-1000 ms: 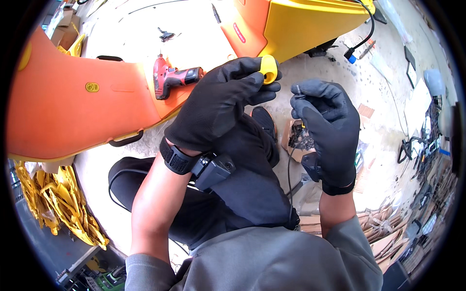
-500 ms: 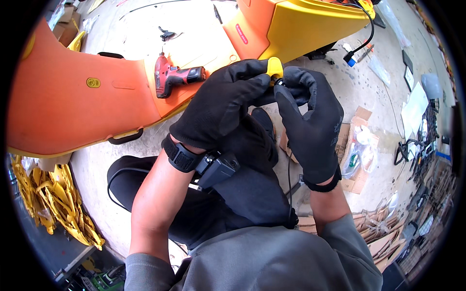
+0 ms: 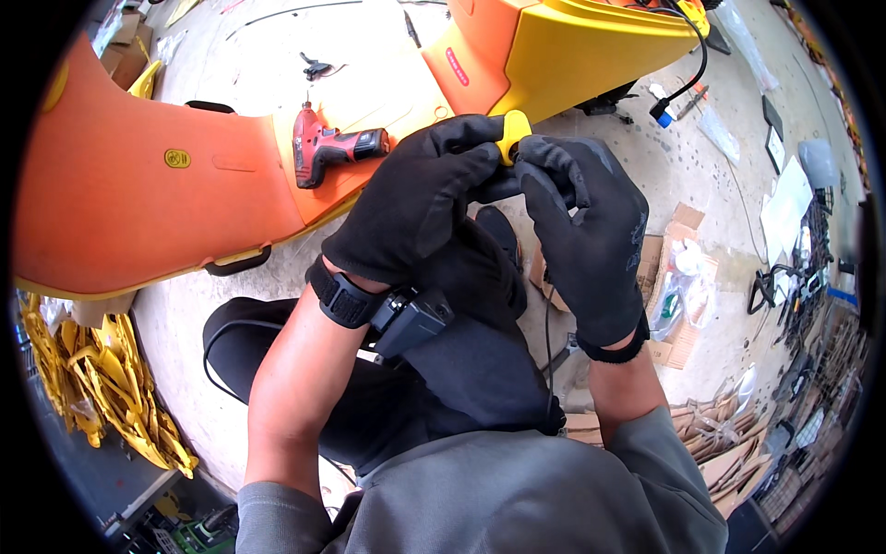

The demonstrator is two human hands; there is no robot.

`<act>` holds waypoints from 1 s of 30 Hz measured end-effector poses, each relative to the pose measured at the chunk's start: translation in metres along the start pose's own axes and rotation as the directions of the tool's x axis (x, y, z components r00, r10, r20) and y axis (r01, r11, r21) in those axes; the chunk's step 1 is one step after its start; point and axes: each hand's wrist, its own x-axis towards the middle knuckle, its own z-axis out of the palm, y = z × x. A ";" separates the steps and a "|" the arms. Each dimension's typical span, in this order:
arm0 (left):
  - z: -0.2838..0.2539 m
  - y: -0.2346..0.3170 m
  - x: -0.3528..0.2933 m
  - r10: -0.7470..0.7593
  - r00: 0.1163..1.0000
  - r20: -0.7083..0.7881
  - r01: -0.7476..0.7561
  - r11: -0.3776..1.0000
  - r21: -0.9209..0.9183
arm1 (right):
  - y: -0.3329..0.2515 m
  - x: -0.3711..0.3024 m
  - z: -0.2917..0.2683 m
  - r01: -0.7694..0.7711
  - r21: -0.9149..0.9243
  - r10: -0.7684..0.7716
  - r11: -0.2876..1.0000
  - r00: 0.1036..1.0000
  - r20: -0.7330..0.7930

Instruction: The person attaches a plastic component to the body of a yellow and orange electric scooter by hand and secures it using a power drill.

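Observation:
In front of me my left hand [image 3: 406, 203], in a black glove, grips a small yellow plastic piece [image 3: 515, 131] with a curved, hook-like top between thumb and fingers. My right hand [image 3: 595, 235], gloved too, is closed in a pinch against the right side of that piece. What sits between its thumb and fingertips is hidden. Just left of my hands a red and black cordless driver [image 3: 323, 152] lies on a large orange and yellow body shell [image 3: 221, 194], its bit pointing away from me.
Beyond the driver is a small black lever part [image 3: 316, 66]. A black cable with a blue-tipped plug [image 3: 662, 114] hangs at the upper right. Flattened cardboard [image 3: 678, 342] with plastic bags lies right of my legs. Yellow panels [image 3: 111, 392] are piled at the left.
My right fingers have closed in on the yellow piece, and the small black part seen between them is now covered. The yellow piece has turned slightly and shifted left.

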 end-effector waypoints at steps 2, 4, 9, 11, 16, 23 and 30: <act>0.001 0.001 -0.001 -0.006 1.000 -0.011 0.006 1.000 -0.009 | 0.001 0.001 0.000 -0.003 0.015 0.003 1.000 1.000 0.000; 0.001 0.001 -0.001 0.003 1.000 -0.004 -0.003 1.000 -0.001 | 0.000 0.000 -0.001 -0.037 0.013 0.036 0.999 0.999 0.014; 0.002 0.000 0.000 0.006 1.000 0.006 -0.006 1.000 -0.028 | 0.003 -0.001 0.000 -0.080 0.085 0.081 0.993 0.997 -0.010; 0.003 0.000 -0.001 0.001 1.000 0.002 -0.001 0.999 -0.048 | 0.007 -0.003 0.000 -0.078 0.159 0.080 0.984 0.997 -0.008; 0.000 0.002 -0.001 -0.033 0.999 0.019 0.033 0.999 0.000 | 0.003 -0.004 -0.004 -0.123 0.100 0.117 0.987 0.991 0.066; 0.000 0.001 0.000 -0.013 1.000 -0.027 0.013 1.000 0.019 | 0.007 -0.003 0.002 -0.006 -0.020 0.007 1.000 1.000 0.030; 0.000 0.000 -0.003 -0.032 0.998 -0.054 0.027 0.996 -0.085 | 0.007 -0.024 -0.037 -0.410 0.390 0.465 0.825 0.884 -0.055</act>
